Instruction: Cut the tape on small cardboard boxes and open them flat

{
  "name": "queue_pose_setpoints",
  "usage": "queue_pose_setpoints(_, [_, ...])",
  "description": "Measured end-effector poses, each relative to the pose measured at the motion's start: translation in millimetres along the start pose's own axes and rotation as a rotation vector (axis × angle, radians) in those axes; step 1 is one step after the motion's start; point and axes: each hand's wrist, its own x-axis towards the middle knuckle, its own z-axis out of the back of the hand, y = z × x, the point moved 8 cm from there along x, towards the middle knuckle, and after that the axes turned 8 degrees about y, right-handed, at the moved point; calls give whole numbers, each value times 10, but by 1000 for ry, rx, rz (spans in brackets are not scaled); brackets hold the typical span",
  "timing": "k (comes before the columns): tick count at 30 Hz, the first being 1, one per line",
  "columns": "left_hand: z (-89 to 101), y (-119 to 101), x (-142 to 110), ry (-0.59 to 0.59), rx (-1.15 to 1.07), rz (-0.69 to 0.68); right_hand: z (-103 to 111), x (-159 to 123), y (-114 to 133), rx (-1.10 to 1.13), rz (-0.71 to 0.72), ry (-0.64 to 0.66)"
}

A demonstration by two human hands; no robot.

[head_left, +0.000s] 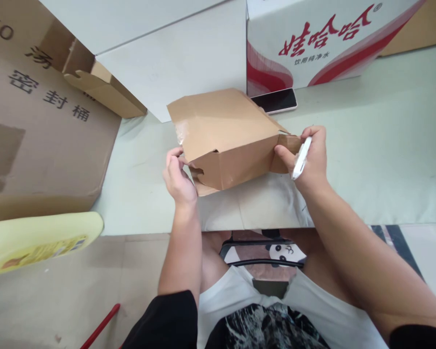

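A brown cardboard box (247,160), partly folded, is held a little tilted over the table between both hands. Its large top panel (221,114) slants toward the back, with shiny clear tape at its left edge. My left hand (179,177) is closed on the box's left end, by a slotted flap. At the other end, my right hand (310,157) pinches a side flap (288,143) between thumb and fingers. That same hand also keeps a slim white tool (302,158), which looks like a box cutter, against the palm. No blade can be made out.
Behind the box lies a phone (276,101) on the pale green table cover (378,145). A white and red carton (327,53) and a white box (189,63) stand at the back. Left are a large brown carton (39,121) and a yellow plastic container (43,237).
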Motion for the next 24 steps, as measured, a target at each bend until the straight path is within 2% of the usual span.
queue_pose_setpoints(3, [-101,-114,-38,95,-25,-80,37,5,-48,23,-52,-25])
queue_pose_setpoints(6, [-118,-269,-81,125,-26,-181,29,8,-82,110,-72,-28])
queue_pose_setpoints(8, [-107,-420,-110,156,-16,-259,-4,12,-118,270,-92,-28])
queue_pose_setpoints(12, [-137,-773,-189,328,44,-393,-116,32,-182,705,-174,-43])
queue_pose_setpoints(15, [-177,-926,-228,455,-1,-425,-177,43,-235,843,-287,-72])
queue_pose_setpoints(19, [-221,-899,-212,545,-18,-427,-227,11,-350,813,-479,-69])
queue_pose_setpoints(21, [-196,-832,-183,528,-2,-430,-251,6,-341,775,-501,-5])
queue_pose_setpoints(24, [-93,-716,-115,438,-73,-371,-323,-6,-253,786,-500,152])
